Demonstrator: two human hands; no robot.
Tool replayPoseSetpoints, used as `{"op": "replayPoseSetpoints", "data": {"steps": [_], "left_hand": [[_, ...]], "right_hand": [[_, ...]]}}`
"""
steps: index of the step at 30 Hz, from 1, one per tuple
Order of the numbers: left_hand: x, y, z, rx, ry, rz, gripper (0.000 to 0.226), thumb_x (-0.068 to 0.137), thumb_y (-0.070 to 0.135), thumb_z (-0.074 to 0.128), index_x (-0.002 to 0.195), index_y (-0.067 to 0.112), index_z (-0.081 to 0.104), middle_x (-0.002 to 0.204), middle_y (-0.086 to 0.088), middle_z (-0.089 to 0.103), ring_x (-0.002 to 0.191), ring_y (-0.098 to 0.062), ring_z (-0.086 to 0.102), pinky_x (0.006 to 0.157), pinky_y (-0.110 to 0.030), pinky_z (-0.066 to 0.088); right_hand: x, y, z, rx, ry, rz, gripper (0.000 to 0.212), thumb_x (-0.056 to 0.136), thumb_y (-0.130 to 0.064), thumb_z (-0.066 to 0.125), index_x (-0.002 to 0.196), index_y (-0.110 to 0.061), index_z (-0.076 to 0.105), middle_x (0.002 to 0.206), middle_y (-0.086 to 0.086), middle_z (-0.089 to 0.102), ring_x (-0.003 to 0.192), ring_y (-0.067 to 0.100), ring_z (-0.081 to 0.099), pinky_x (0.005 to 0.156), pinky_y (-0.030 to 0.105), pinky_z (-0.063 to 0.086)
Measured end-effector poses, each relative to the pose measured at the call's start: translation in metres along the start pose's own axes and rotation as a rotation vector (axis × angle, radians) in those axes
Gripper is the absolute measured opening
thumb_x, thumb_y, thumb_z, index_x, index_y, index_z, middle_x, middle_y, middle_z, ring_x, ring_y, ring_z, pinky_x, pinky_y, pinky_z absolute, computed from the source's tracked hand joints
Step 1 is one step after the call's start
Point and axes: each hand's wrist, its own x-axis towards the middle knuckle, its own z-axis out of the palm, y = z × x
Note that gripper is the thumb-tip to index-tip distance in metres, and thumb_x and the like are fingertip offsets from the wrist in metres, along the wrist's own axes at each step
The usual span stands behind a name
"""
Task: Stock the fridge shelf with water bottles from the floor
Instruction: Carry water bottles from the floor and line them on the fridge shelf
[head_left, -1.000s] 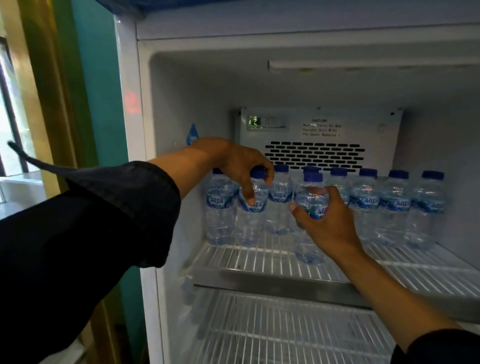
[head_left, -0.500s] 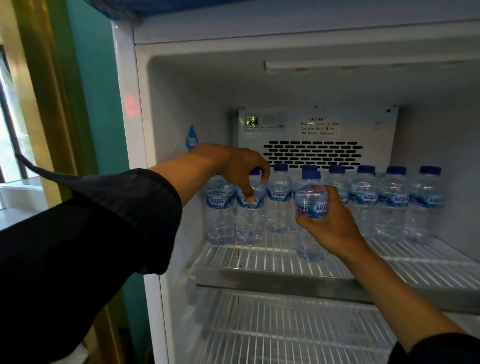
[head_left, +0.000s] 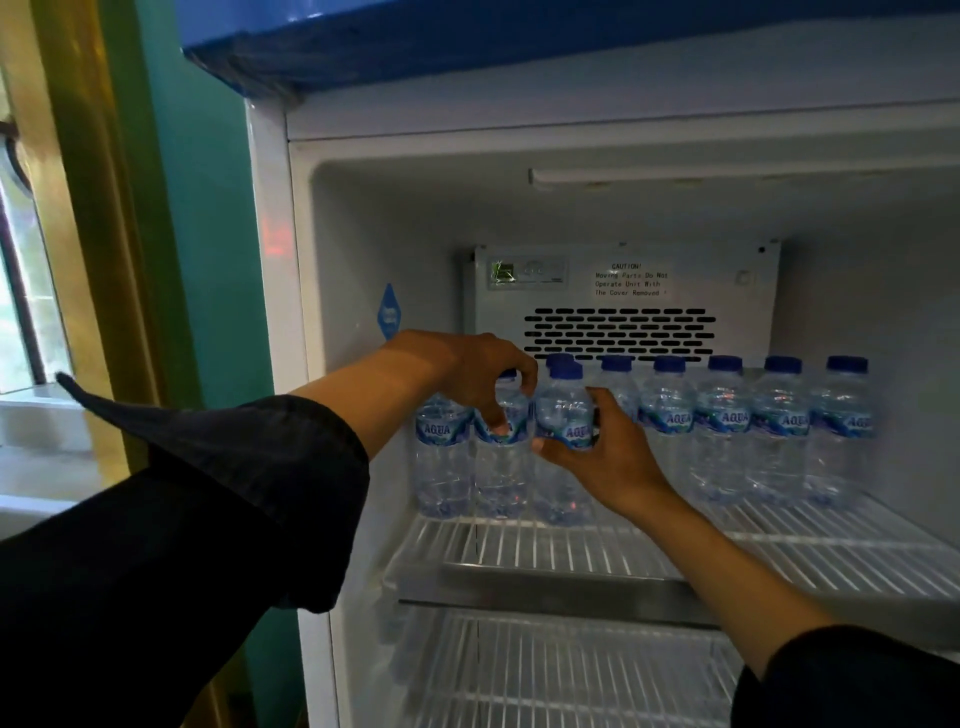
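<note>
Nearest the camera, two dark long sleeves (head_left: 182, 519), reaching from the lower corners toward an open white fridge (head_left: 270, 364). Below the arms, a bare white wire lower rack (head_left: 545, 675), and above it the white wire upper shelf (head_left: 779, 551) with a metal front rail.

Further in, at the left part of that shelf, both hands at work on clear plastic water bottles with blue caps and blue AQUA labels. Left hand (head_left: 467, 379) arched down from above over the second bottle from the left wall (head_left: 501, 467), fingers curled round its neck and cap, thumb tip pressed on the label. Just beside it, right hand (head_left: 608, 452) wrapped round the third bottle (head_left: 563, 415) from the right side, thumb up along the label, fingertips showing under the label on the left. Both gripped bottles upright, bases down at the shelf, touching or nearly touching each other. Leftmost bottle (head_left: 442, 457) untouched, standing against the fridge's left wall.

Behind and to the right, a row of five more bottles (head_left: 753, 426) of the same kind, upright, side by side toward the right wall, with one more blue cap peeking up behind the right hand's bottle.

At the very back, a white panel (head_left: 623, 291) with black vent slots, a small display and a printed CAUTION notice. Far left, outside the fridge, a teal wall (head_left: 208, 260) and a yellow-green window frame (head_left: 88, 208).
</note>
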Motion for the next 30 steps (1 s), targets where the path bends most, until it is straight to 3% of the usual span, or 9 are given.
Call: {"op": "replayPoseSetpoints", "data": {"steps": [2,5,8,13,17,20,24,30], "left_hand": [[0.001,-0.001,0.001,0.034,-0.008,-0.024,0.059,0.075,0.035,0.081,0.124,0.024,0.050,0.112,0.003,0.040,0.113,-0.023,0.047,0.097,-0.040,0.044],[0.001,-0.001,0.002,0.056,-0.010,-0.064,0.070,0.074,0.038,0.082,0.131,0.021,0.044,0.111,0.002,0.037,0.106,-0.019,0.044,0.088,-0.034,0.044],[-0.001,0.000,0.002,0.046,0.007,-0.033,0.068,0.074,0.036,0.082,0.129,0.018,0.047,0.111,0.003,0.037,0.102,-0.015,0.041,0.081,-0.028,0.039],[0.000,0.002,0.001,0.040,0.030,0.012,0.065,0.074,0.033,0.082,0.129,0.018,0.049,0.115,0.001,0.043,0.104,-0.016,0.043,0.091,-0.032,0.043],[0.000,0.000,0.002,0.050,0.037,-0.006,0.066,0.074,0.034,0.081,0.129,0.021,0.048,0.124,-0.004,0.045,0.113,-0.023,0.047,0.096,-0.039,0.045],[0.000,0.001,0.005,0.063,0.043,-0.018,0.072,0.070,0.040,0.083,0.130,0.022,0.046,0.129,-0.006,0.044,0.114,-0.023,0.046,0.092,-0.035,0.044],[0.002,0.002,0.012,0.089,0.063,-0.041,0.077,0.068,0.041,0.085,0.131,0.023,0.045,0.128,-0.005,0.042,0.116,-0.025,0.047,0.088,-0.035,0.045],[0.005,0.002,0.009,0.100,0.037,-0.048,0.076,0.068,0.040,0.085,0.130,0.023,0.046,0.126,-0.005,0.041,0.118,-0.026,0.045,0.092,-0.037,0.045]], "right_hand": [[-0.003,0.004,0.006,-0.012,-0.001,-0.006,0.064,0.068,-0.037,0.083,0.117,-0.038,0.042,0.105,-0.028,0.054,0.090,-0.023,0.054,0.070,0.000,0.043],[-0.013,0.013,0.004,-0.095,-0.053,0.049,0.079,0.062,-0.054,0.082,0.127,-0.037,0.041,0.112,-0.026,0.055,0.101,-0.006,0.055,0.083,0.016,0.045],[-0.017,0.018,0.001,-0.148,-0.059,0.060,0.079,0.066,-0.042,0.084,0.129,-0.037,0.038,0.103,-0.033,0.048,0.090,-0.011,0.051,0.073,0.006,0.040],[-0.014,0.011,0.004,-0.190,0.017,0.072,0.071,0.063,-0.039,0.087,0.114,-0.032,0.038,0.092,-0.032,0.043,0.076,-0.020,0.044,0.058,-0.003,0.037],[-0.012,0.010,0.006,-0.210,0.029,0.106,0.070,0.061,-0.040,0.087,0.110,-0.031,0.038,0.091,-0.027,0.044,0.077,-0.012,0.045,0.056,0.003,0.036],[-0.011,0.011,0.006,-0.227,0.019,0.114,0.071,0.061,-0.040,0.087,0.110,-0.028,0.037,0.093,-0.019,0.047,0.079,-0.007,0.046,0.056,0.004,0.033],[-0.011,0.013,0.005,-0.246,-0.012,0.140,0.079,0.062,-0.039,0.088,0.123,-0.018,0.043,0.100,-0.010,0.048,0.092,0.006,0.048,0.063,0.009,0.034],[-0.010,0.011,0.005,-0.268,-0.003,0.170,0.075,0.060,-0.041,0.088,0.115,-0.018,0.042,0.093,-0.010,0.045,0.085,0.007,0.047,0.052,0.004,0.032]]}}
